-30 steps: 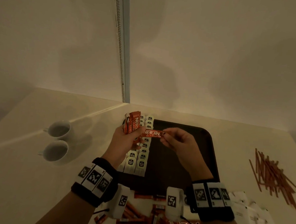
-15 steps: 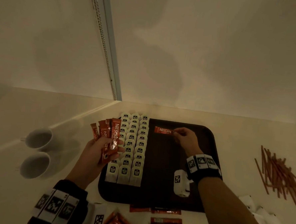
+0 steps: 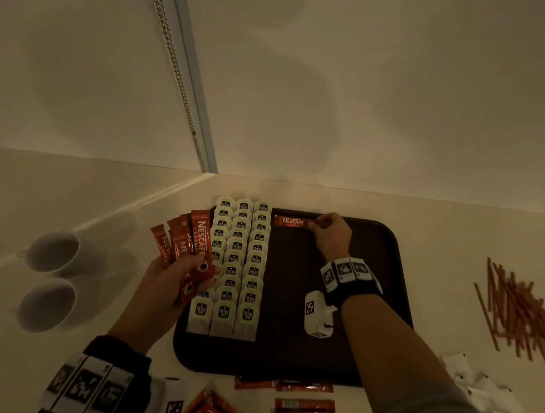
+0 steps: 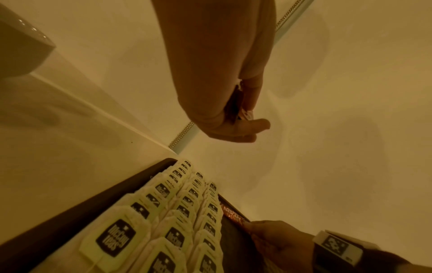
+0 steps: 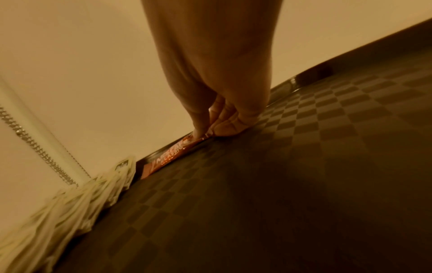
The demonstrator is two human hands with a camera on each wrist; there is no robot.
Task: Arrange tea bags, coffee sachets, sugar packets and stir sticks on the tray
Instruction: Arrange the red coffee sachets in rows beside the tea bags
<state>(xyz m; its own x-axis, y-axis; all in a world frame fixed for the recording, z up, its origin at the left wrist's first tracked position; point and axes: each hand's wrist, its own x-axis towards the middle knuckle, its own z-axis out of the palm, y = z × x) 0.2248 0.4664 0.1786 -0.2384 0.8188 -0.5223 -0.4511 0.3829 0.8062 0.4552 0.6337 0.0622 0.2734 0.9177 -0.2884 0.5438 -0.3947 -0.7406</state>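
The right hand [image 3: 330,233] has carried its pinched coffee sachet [image 3: 292,222] to the tray's [image 3: 385,277] far edge, grip closed on it; the left hand [image 3: 171,280] still holds a fan of sachets [image 3: 192,239].

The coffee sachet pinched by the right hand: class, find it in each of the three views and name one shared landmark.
Head: coffee sachet at the tray's far edge, upper centre.
Left wrist: lower right, beside the tea bags.
Right wrist: centre left, under the fingertips.
Shared landmark: the tea bags.
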